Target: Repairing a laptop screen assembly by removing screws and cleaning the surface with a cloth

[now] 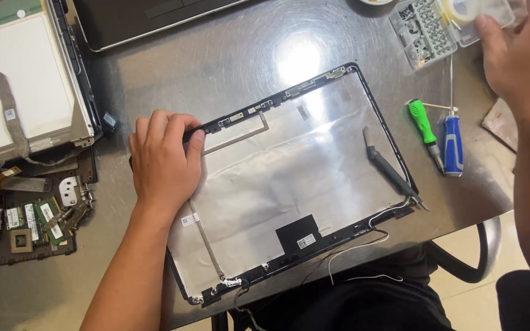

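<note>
- While the left hand (164, 160) lies flat, fingers together, on the laptop lid shell (289, 184), its fingertips curl over the shell's black top edge.
- Up by the far corner, the right hand (519, 52) hovers loosely open over a clear screw box (427, 27), not gripping anything I can see.
- Between the hands, beside the shell: a green screwdriver (423, 122) and a blue one (453, 144).
- Off past the left hand's outer side sits a stripped circuit board (29, 224).

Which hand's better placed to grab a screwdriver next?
Likely the right hand: it hovers by the screw tray, just above the green and blue screwdrivers. The left hand presses the lid's far corner.
</note>
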